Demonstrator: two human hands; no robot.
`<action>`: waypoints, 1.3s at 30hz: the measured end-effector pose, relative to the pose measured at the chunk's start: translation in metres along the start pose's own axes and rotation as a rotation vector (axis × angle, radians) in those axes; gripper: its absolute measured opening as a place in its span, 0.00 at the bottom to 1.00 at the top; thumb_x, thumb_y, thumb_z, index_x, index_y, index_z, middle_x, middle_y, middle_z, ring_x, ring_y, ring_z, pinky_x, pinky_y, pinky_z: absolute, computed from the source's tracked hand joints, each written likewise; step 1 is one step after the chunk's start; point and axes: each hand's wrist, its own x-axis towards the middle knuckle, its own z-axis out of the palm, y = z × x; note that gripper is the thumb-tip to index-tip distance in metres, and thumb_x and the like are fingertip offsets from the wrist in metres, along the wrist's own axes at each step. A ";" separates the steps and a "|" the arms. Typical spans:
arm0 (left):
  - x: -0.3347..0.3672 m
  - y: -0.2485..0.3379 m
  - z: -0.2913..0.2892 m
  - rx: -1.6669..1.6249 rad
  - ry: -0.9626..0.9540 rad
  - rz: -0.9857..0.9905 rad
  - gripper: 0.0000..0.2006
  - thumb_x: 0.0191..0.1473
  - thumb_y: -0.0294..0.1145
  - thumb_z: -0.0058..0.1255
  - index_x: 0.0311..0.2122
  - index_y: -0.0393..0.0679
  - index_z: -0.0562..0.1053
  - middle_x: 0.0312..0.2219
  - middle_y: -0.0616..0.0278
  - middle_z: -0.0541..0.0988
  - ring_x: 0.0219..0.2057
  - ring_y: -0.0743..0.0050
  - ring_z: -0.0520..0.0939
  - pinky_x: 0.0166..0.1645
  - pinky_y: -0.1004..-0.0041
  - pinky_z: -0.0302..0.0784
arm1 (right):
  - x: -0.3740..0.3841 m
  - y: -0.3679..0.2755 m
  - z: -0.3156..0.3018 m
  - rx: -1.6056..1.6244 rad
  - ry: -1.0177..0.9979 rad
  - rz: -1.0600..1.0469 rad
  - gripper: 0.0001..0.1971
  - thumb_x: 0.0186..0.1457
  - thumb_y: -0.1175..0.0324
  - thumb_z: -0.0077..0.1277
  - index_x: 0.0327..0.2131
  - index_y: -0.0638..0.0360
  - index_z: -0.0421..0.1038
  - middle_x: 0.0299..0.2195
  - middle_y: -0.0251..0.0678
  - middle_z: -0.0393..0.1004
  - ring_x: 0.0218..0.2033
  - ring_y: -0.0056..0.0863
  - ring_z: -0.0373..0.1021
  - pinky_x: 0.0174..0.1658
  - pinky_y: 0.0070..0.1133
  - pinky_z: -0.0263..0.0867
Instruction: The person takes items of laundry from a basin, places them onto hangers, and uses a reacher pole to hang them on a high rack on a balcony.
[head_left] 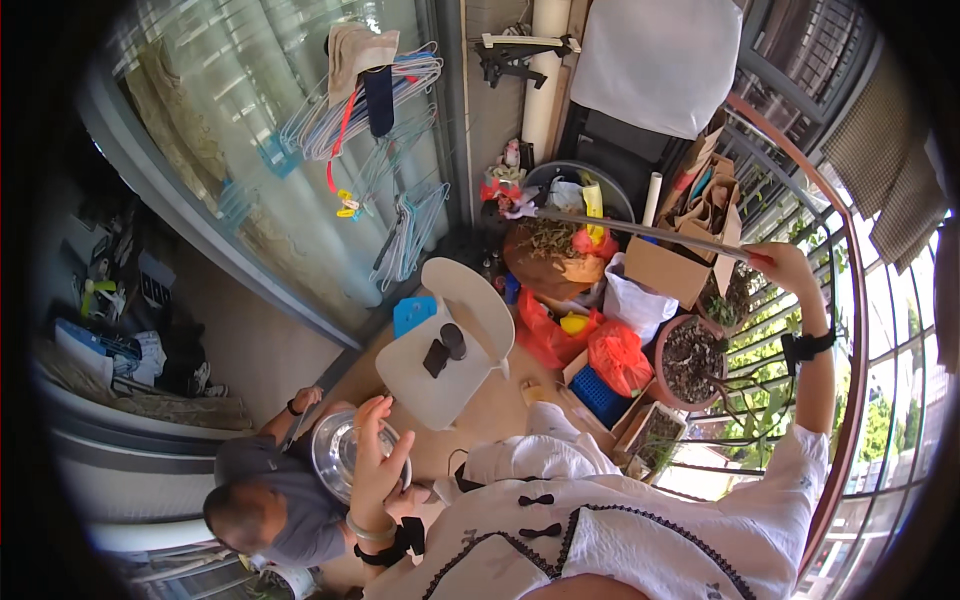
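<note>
My right hand (783, 270), raised at the right by the railing, is closed around the end of a long grey metal pole (650, 231); a bit of red shows at its grip. Sloping slightly upward to the left, the pole passes over a cardboard box (672, 268) and several bags. Its far tip lies close to a small pink and white bundle (515, 205). My left hand (372, 462) is open at the lower middle, fingers apart and holding nothing. Just beyond it is a shiny metal basin (333, 452); whether they touch I cannot tell.
Another person (290, 500) crouches at lower left beside the basin. A beige chair (440, 375) bears a dark cup and a phone-like object. Hangers (410, 235) hang by the glass door. Red bags (618, 358), a potted plant (690, 360) and the railing (850, 300) line the right.
</note>
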 end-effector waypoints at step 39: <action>0.201 0.038 0.105 0.214 0.173 -0.455 0.26 0.45 0.22 0.51 0.52 0.41 0.61 0.48 0.56 0.65 0.45 0.64 0.67 0.46 0.69 0.63 | 0.120 0.028 0.433 0.985 -0.001 0.588 0.09 0.50 0.67 0.54 0.30 0.62 0.67 0.13 0.21 0.56 0.15 0.13 0.49 0.17 0.18 0.48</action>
